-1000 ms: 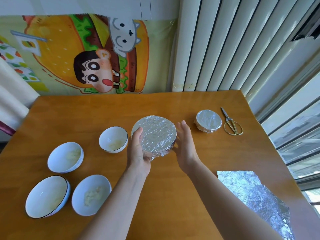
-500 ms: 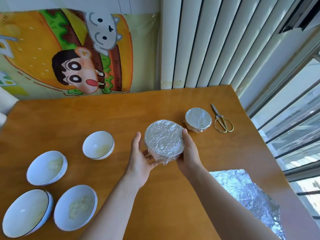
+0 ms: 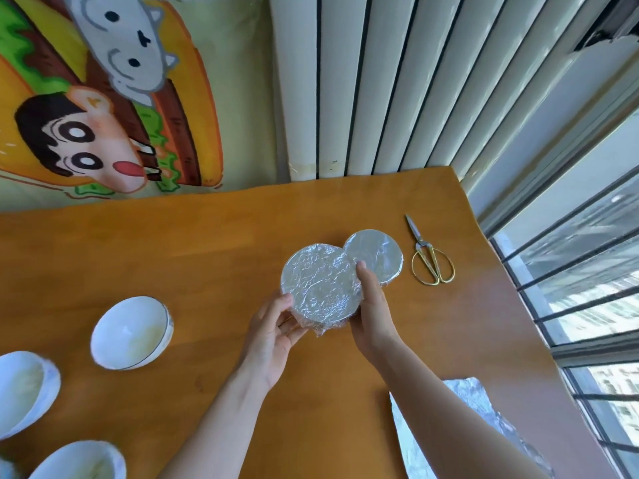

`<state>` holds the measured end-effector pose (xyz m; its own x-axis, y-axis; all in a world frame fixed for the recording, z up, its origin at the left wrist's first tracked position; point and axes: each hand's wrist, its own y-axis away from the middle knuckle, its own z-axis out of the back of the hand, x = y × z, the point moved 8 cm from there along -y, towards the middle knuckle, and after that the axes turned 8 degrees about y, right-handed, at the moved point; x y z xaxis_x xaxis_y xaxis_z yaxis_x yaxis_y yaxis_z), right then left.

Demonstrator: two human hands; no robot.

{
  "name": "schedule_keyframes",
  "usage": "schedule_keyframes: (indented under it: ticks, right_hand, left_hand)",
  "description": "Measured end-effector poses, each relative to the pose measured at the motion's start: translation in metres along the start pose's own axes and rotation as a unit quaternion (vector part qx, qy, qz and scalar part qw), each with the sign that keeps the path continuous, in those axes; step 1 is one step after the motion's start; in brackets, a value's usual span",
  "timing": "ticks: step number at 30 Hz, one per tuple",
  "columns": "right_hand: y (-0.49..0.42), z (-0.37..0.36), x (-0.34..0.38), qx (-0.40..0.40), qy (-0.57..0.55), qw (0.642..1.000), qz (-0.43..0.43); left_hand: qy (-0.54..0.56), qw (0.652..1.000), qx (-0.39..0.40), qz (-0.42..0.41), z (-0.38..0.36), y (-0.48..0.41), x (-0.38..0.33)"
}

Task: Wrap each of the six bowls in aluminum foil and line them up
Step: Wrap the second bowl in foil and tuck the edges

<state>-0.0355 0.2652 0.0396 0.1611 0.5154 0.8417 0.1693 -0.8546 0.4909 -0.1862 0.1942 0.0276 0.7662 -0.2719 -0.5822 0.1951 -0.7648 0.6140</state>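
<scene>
**Foil-wrapped bowl being held beside the finished one**

The foil-wrapped bowl (image 3: 321, 283) is hovering over the table (image 3: 207, 243), its rim overlapping the second wrapped bowl (image 3: 378, 255) near the scissors (image 3: 430, 259). Bare wood is lying open behind. Since a moment ago it has been travelling rightward. The left hand (image 3: 273, 335) is cupping underneath; the right hand (image 3: 371, 305) is clasping the side.

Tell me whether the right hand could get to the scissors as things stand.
Probably not yet: the right hand and left hand both hold a foil-wrapped bowl. Once freed, bare table lies toward the scissors.
</scene>
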Motion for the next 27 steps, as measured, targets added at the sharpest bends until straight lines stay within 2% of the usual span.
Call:
schedule_keyframes:
  ticks: [2,6,9,14,23,27]
  right_hand:
    - [-0.010,0.016,0.000,-0.031,0.031,0.999,0.000]
    - [-0.020,0.071,-0.012,-0.143,0.031,0.989,-0.027]
    - [-0.025,0.093,-0.027,-0.171,0.019,0.982,-0.077]
    - [-0.039,0.090,-0.041,-0.160,-0.080,0.971,-0.158]
    - [-0.053,0.079,-0.056,-0.126,-0.115,0.965,-0.199]
    - [-0.041,0.047,-0.078,-0.050,-0.105,0.959,-0.257]
  left_hand:
    - [0.000,1.000,-0.018,-0.011,0.005,-0.015,0.005]
    - [0.029,0.998,-0.058,-0.020,0.018,-0.036,0.020]
    - [0.040,0.995,-0.081,-0.036,0.022,-0.046,0.024]
    - [0.019,0.992,-0.108,-0.065,0.018,-0.064,0.023]
    - [0.041,0.984,-0.164,-0.059,0.017,-0.085,0.021]
    - [0.020,0.986,-0.157,-0.045,0.020,-0.090,0.023]
